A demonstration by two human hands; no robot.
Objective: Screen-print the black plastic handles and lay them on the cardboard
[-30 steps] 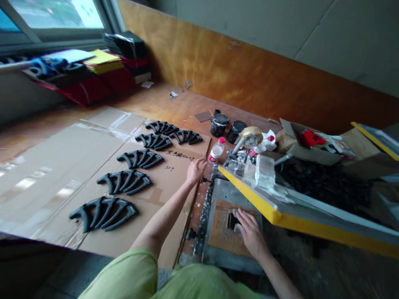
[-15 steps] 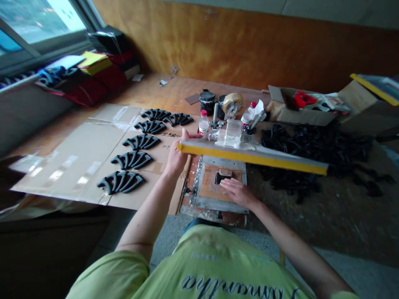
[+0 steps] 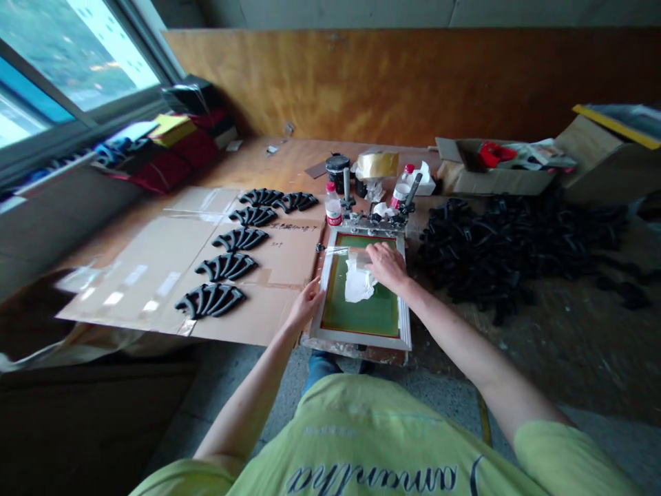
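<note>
A framed printing screen point(image 3: 361, 336) with green mesh lies flat on the bench in front of me. My left hand point(image 3: 306, 304) holds its left edge, fingers curled on the frame. My right hand point(image 3: 386, 265) rests on the mesh at a whitish tool with white ink point(image 3: 357, 284), fingers bent over it. Left of the screen, rows of curved black plastic parts point(image 3: 211, 299) lie on a flattened cardboard sheet point(image 3: 155, 265).
A heap of black parts point(image 3: 506, 238) lies right of the screen. Behind the screen stand small bottles point(image 3: 333, 205), a dark ink pot point(image 3: 337, 167) and a tape roll point(image 3: 379, 164). Open cardboard boxes point(image 3: 490, 180) sit at back right. Stacked papers point(image 3: 170, 127) lie under the window.
The screen, raised on its hinge earlier, has come down flat over the plate. My right hand moved from the plate onto the mesh. My left hand moved from the cardboard to the frame's left edge.
</note>
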